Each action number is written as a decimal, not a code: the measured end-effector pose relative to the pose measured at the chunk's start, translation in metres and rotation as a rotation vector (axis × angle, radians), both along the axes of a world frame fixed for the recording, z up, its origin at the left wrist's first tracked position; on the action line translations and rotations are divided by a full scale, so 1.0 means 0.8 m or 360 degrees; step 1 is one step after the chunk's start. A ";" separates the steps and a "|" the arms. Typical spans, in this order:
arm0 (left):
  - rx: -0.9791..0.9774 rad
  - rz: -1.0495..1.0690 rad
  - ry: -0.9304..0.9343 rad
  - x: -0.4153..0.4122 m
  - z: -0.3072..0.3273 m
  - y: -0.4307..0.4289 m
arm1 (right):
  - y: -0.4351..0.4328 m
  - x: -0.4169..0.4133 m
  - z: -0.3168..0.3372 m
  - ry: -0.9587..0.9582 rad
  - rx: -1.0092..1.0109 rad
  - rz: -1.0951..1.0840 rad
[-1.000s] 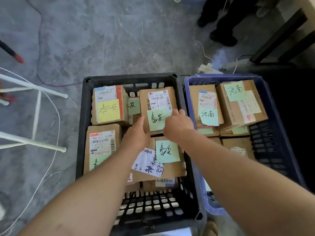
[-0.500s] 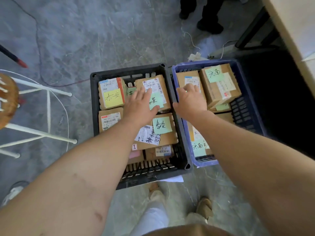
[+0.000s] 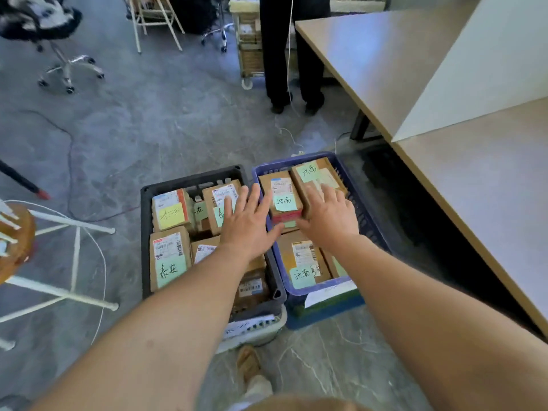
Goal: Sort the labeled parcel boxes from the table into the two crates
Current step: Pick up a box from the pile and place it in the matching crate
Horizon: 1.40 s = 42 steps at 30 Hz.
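Two crates stand side by side on the floor: a black crate on the left and a blue crate on the right. Both hold several brown parcel boxes with shipping labels and green or yellow sticky notes. My left hand hovers flat, fingers spread, over the black crate's right side, above a box with a green note. My right hand rests open on a large box at the back of the blue crate. Neither hand holds anything.
A pale table with a white divider runs along the right. A person in dark trousers stands behind the crates. A white stool frame and a cable lie at the left. Chairs stand at the back. My shoe is below the crates.
The view has pulled back and up, so the table and room appear. My right hand moved right onto the blue crate's back box. My left hand shifted right over the black crate.
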<state>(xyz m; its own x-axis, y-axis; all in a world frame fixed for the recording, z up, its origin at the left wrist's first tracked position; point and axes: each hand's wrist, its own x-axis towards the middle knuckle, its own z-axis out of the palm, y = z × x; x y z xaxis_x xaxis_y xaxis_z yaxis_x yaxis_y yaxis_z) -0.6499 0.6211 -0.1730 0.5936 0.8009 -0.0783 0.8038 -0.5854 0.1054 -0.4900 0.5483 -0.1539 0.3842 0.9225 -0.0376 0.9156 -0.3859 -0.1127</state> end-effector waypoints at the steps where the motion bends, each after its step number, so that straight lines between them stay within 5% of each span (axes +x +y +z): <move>1: 0.0005 -0.0030 -0.0006 0.011 0.006 -0.016 | -0.020 0.009 0.007 -0.0018 0.0031 -0.0014; 27: 0.0373 -0.1021 -0.0062 0.324 0.112 -0.426 | -0.532 0.236 0.097 -0.0306 0.0236 -0.0913; 42: 0.0286 -0.1731 -0.0074 0.539 0.087 -0.621 | -0.756 0.342 0.085 -0.0292 0.0144 -0.1684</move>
